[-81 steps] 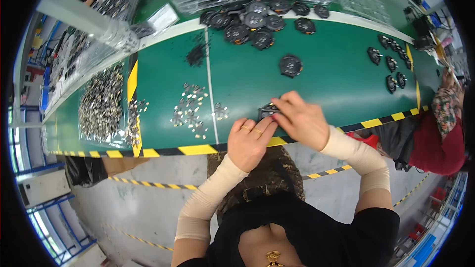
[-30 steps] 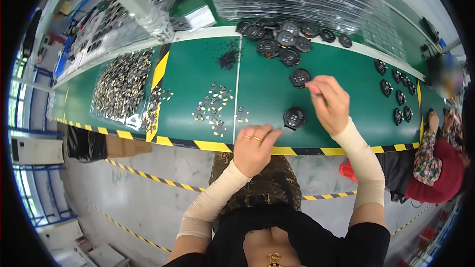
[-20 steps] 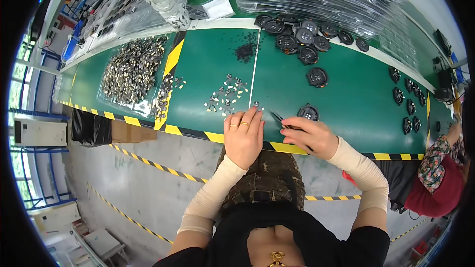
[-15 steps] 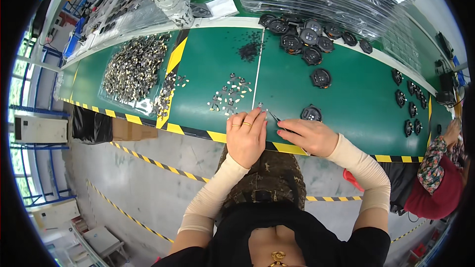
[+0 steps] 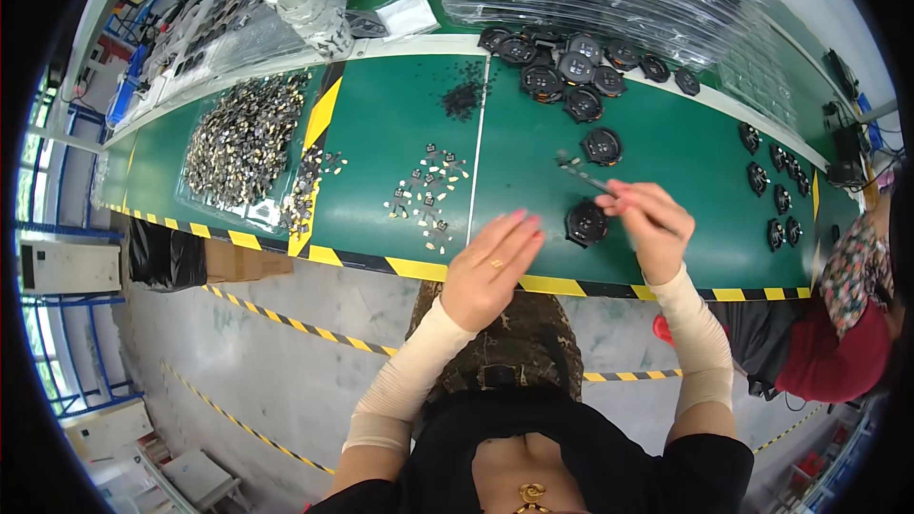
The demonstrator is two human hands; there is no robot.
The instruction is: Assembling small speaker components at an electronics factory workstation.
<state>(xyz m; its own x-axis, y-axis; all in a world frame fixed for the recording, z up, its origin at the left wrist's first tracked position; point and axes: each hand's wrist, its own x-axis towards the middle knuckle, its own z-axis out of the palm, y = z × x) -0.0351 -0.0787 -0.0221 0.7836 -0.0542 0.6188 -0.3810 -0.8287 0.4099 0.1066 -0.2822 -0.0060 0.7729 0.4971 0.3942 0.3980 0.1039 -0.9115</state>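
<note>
Two hands here: my right hand (image 5: 659,228) is pinching tweezers (image 5: 598,184) with a blurry small part (image 5: 569,162) at the tip; my left hand (image 5: 487,271) has fingers loosely extended, seemingly empty. Black round case (image 5: 586,224) sits on the surface (image 5: 533,133) beside my right. I'd squeeze lightly, tip steady.
</note>
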